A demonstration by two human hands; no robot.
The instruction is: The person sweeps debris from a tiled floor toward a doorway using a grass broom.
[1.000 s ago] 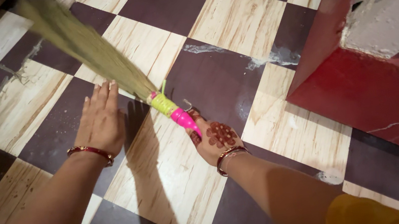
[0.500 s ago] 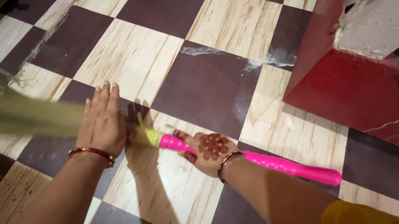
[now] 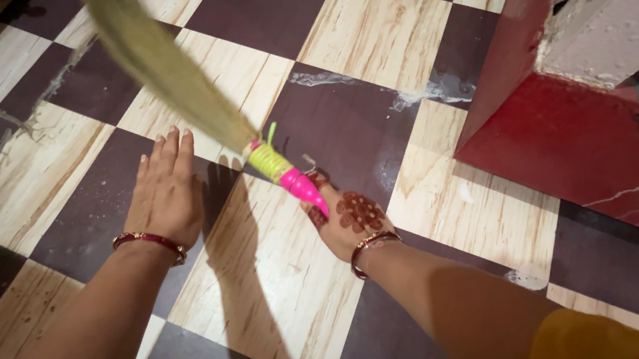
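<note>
Right hand (image 3: 349, 218) around broom (image 3: 183, 82) handle

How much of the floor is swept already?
Hard to tell what is already swept. In hand: the right hand grips the broom by its pink handle, bristles angled up-left, while the left hand lies flat on the checkered floor. Left: pale dusty streaks near the red step.

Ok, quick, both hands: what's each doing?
Left hand: open, flat on the floor.
Right hand: closed on the broom handle.
</note>
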